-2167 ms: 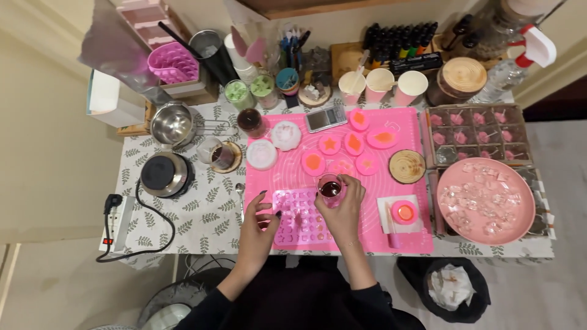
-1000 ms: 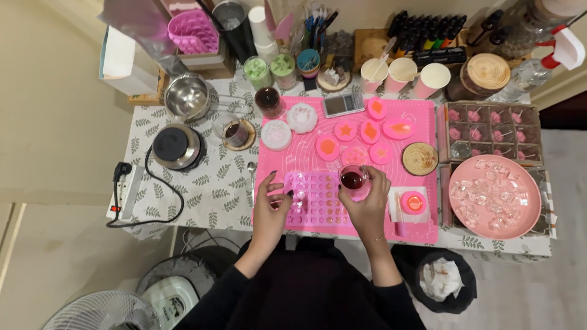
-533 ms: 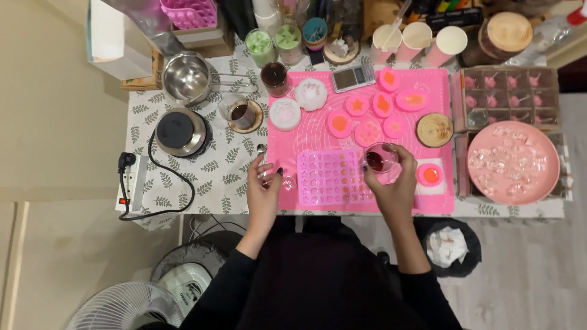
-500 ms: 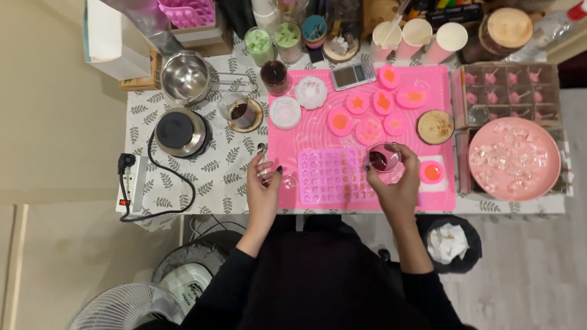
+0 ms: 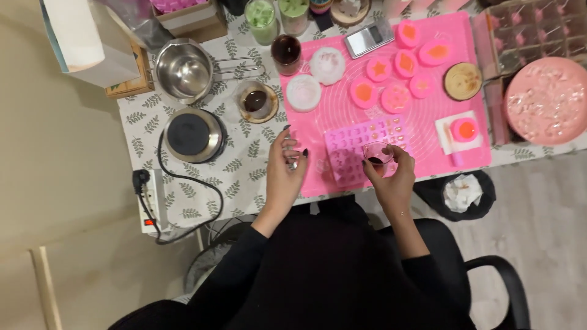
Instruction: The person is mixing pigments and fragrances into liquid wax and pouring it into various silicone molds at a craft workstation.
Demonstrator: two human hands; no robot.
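Right hand (image 5: 391, 180): fingers wrapped round a small glass cup (image 5: 377, 153) of dark red liquid, held tilted over the near right corner of the pink mould tray (image 5: 361, 146), so the lip sits above the small cavities.
Left hand (image 5: 286, 165): fingers loosely curled, hovering at the left edge of the pink mat (image 5: 333, 116); whether it pinches anything small I cannot tell.
Mould tray: lies flat on the mat, near the table's front edge, within easy reach.
Round moulds (image 5: 391, 79): parked farther back, already filled orange.
Hot plate (image 5: 191, 134): off to the left, clear of the mat.
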